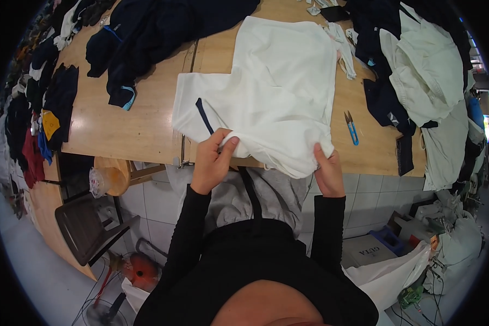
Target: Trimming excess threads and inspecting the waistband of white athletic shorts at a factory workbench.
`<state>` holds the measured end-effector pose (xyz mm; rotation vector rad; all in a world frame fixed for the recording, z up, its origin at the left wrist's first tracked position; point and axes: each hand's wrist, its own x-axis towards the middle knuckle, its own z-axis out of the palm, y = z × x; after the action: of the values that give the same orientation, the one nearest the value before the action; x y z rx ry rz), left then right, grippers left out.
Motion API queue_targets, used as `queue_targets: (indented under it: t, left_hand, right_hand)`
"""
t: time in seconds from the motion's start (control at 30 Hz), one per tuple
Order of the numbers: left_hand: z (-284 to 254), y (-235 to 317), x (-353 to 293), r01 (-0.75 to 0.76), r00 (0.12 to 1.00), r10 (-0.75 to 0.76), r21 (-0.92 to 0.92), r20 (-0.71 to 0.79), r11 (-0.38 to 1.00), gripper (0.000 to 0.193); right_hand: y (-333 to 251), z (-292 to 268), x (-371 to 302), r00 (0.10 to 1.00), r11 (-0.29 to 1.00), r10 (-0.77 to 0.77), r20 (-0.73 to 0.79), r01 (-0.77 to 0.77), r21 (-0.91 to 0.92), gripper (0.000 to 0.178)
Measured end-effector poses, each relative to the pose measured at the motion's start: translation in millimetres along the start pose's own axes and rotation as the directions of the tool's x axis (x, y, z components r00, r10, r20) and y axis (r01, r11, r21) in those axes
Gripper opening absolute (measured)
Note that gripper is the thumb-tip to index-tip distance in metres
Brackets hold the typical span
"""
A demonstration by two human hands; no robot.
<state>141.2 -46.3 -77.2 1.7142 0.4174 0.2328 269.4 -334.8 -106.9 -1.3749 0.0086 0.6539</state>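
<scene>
white soft-fabric garment (282, 70) is spread on the pale brown wooden table (125, 125), left hand (211, 164) and right hand (329, 173) both pinching its bunched near edge, guessing to steady it, blue-handled metal snips (353, 133) handy alongside

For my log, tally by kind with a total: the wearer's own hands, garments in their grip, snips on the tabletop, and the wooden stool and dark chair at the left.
Hands: 2 (left hand, right hand)
Held white garment: 1
Blue-handled snips: 1
Wooden stool: 1
Dark chair: 1
Total: 6
</scene>
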Motion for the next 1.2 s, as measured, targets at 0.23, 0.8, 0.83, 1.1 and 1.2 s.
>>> queue_targets:
  t: [0.23,0.8,0.83,1.1,1.2]
  left_hand:
    - [-23,43,-13,-0.102,0.975,0.103,0.014,-0.196,0.995,0.015]
    - [-44,-11,16,0.063,0.913,-0.035,0.056,-0.407,0.996,0.028]
    - [-43,-13,16,0.065,0.912,-0.036,0.058,-0.408,0.996,0.028]
    - [-39,-14,13,-0.135,0.862,0.321,0.432,-0.393,0.892,0.03]
    - [10,46,4,-0.333,0.883,0.457,0.543,-0.106,0.771,0.049]
  right_hand:
    - [-68,16,-8,1.0,0.959,0.0,-0.005,0.001,0.282,0.052]
    - [-93,48,-1,0.955,0.877,0.081,0.284,-0.204,0.434,0.049]
    - [-92,50,1,0.958,0.871,0.074,0.276,-0.197,0.451,0.05]
    - [-83,61,0,0.957,0.864,0.104,0.27,-0.222,0.453,0.049]
    - [-77,56,2,0.957,0.865,0.076,0.279,-0.203,0.458,0.049]
